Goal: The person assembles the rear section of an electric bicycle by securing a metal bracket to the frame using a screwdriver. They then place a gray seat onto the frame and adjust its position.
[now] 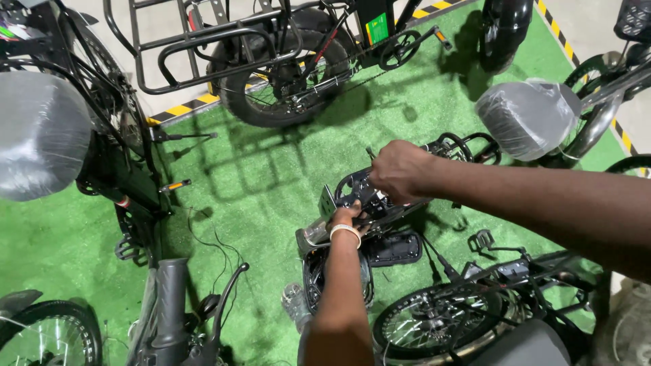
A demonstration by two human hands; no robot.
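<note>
A person is bending over a black bicycle frame part (369, 196) lying on the green turf floor (271, 183) at the centre of the view, working on it with both bare hands. The right hand (400, 171), coming in from 3 o'clock, is clenching around a thin tool whose tip is poking up at the top of the fist, right above the part. The left hand (347, 217), reaching up from 6 o'clock with a pale wristband (345, 231) on the wrist, is gripping the lower edge of the same part, fingers curled over it. A black flat panel (393, 248) is lying just beside that hand at 4 o'clock, and a dark rounded housing (313, 278) is sitting below it. Bicycles are ringing the spot: a fat rear wheel (285, 74) under a black cargo rack (203, 41) at 12 o'clock, a plastic-wrapped saddle (529, 118) at 2 o'clock, another wrapped saddle (41, 135) at 9 o'clock, a spoked wheel (441, 322) at 5 o'clock and a handlebar grip (171, 298) with its brake lever at 7 o'clock. Yellow-and-black hazard tape (183, 107) is edging the turf at 11 o'clock.
</note>
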